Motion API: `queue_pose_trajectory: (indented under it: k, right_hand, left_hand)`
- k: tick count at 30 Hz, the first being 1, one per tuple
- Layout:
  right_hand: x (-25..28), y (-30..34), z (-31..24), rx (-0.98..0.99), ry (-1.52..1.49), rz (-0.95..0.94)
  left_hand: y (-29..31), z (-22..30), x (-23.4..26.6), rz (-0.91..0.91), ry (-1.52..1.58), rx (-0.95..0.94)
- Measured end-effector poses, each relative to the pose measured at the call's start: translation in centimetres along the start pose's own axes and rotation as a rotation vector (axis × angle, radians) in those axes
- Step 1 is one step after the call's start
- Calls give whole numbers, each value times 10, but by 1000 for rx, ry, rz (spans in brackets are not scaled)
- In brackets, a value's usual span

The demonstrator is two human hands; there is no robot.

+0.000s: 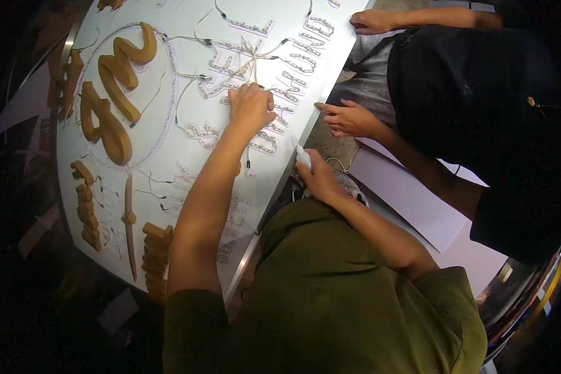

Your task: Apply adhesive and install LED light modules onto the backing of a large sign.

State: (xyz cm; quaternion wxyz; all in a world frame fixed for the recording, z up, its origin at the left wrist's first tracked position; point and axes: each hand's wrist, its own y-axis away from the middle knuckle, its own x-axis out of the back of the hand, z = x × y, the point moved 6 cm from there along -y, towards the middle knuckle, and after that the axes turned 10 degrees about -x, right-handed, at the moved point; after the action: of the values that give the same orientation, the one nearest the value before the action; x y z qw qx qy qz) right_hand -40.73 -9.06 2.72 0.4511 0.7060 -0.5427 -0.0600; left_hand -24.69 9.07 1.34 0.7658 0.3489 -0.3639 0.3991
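My left hand [250, 111] reaches over the white table, fingers bent down among thin pale wires [254, 56] and flat letters [285, 93] lined with small light modules. Its fingertips press together at the wires; what they pinch is hidden. Near the table's edge, my right hand [323, 179] is wrapped round a small white squeeze bottle [304, 158], its narrow nozzle tilted toward the letters. More lit-strip letters [204, 134] lie beside my left forearm, with wires running from them.
Gold script letters [115, 118] stand inside a large ring on the white table [159, 134]. Smaller gold letters [86, 209] line its left side. A co-worker in black [467, 93] stands at right, one hand [349, 118] by the table edge. White panels [411, 193] lie behind my right arm.
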Motion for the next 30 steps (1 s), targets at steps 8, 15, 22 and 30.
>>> queue_pose_trajectory:
  k: [8,15,22,30]
  right_hand:
    - [-11,-1,3,-65,-166,-111]
    - [-16,0,4,-58,-181,-124]
    - [-15,2,0,-88,-191,-130]
    - [-15,2,0,-80,-211,-105]
  left_hand:
    - [-1,1,1,2,-4,-5]
    - [-2,2,2,13,-18,3]
    - [-1,1,1,3,-20,-9]
    - [-2,1,-1,-2,-23,1]
